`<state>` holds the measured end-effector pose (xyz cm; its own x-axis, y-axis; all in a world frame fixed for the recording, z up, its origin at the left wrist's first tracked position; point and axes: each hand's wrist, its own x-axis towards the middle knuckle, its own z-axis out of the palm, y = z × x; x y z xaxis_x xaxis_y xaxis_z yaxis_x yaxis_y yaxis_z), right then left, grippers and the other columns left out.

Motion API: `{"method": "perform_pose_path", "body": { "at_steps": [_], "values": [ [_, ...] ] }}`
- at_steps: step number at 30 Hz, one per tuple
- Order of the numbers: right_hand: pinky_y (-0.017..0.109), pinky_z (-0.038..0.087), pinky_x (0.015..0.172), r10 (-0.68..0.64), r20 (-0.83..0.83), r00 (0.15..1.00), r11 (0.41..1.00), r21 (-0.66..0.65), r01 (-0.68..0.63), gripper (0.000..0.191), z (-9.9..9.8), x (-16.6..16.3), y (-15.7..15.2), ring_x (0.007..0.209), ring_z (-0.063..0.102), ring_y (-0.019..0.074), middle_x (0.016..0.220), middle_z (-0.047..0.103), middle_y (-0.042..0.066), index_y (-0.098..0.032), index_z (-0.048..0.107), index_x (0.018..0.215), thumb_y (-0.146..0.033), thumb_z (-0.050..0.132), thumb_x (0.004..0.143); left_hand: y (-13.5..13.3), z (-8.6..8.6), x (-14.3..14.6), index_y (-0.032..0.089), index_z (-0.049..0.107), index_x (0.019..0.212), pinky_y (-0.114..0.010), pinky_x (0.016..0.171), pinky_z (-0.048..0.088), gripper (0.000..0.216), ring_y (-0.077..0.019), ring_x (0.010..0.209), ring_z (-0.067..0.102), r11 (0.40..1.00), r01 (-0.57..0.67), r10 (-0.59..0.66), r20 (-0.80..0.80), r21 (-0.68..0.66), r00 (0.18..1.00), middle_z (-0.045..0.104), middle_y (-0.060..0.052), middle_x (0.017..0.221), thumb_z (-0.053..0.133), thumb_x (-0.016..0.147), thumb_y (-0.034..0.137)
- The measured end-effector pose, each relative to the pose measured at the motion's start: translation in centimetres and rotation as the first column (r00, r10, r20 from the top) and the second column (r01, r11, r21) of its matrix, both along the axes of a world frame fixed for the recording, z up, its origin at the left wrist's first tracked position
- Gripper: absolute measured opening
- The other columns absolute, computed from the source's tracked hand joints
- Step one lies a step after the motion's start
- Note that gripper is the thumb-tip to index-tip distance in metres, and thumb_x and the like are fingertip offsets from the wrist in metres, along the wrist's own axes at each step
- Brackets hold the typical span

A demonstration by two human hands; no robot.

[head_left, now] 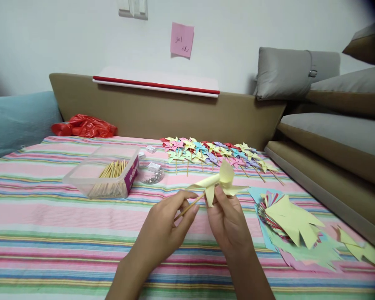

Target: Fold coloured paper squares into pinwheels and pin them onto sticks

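My left hand (171, 221) is closed around a thin wooden stick (191, 205) that slants up to the right. Its upper end meets a pale yellow paper pinwheel (226, 174) near the middle; whether it is fastened there I cannot tell. Thumb and fingers of my right hand (229, 218) pinch that pinwheel from below and hold it above the cloth. Left of my hands stands a clear plastic box (78, 175) with many wooden sticks (112, 173). Beside it a round clear container (151, 173) holds small shiny metal pieces.
Many finished colourful pinwheels (212, 152) lie at the back of the striped cloth (65, 237). At right is a stack of cut paper sheets (295, 216) beside stacked cushions (334, 137). A red plastic bag (86, 126) lies at back left.
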<state>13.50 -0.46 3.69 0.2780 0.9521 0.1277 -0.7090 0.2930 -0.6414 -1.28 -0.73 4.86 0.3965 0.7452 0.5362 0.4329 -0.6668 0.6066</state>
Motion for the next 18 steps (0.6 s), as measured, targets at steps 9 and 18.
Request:
{"method": "perform_pose_path", "body": {
  "at_steps": [9, 18],
  "values": [
    [0.029, 0.049, 0.098, -0.093, -0.029, 0.995, 0.989, -0.115, 0.089, 0.032, -1.5, 0.6, 1.3, 0.103, 0.069, 0.0155, 0.095, 0.076, -0.001, -0.021, 0.07, 0.096, -0.027, 0.087, 0.07, 0.9, -1.0, 0.4, 0.021, 0.06, 0.086, -0.024, 0.06, 0.042, 0.028, -0.0148, 0.066, 0.06, 0.949, 0.11, -0.116, -0.005, -0.295, 0.993, 0.062, 0.002, 0.07, 0.046, 0.102, 0.039],
    [0.033, 0.054, 0.083, 0.087, 0.467, 0.88, 0.957, -0.286, 0.057, 0.053, -3.5, 0.7, 1.7, 0.093, 0.07, 0.0198, 0.103, 0.072, 0.007, -0.019, 0.067, 0.102, -0.068, 0.052, 0.09, 3.0, -3.4, 1.9, 0.017, 0.068, 0.092, -0.029, 0.077, 0.049, 0.035, -0.0211, 0.086, 0.068, 0.865, 0.048, 0.229, 0.478, -0.5, 0.848, 0.075, -0.007, 0.086, 0.06, 0.092, 0.051]
  ]
}}
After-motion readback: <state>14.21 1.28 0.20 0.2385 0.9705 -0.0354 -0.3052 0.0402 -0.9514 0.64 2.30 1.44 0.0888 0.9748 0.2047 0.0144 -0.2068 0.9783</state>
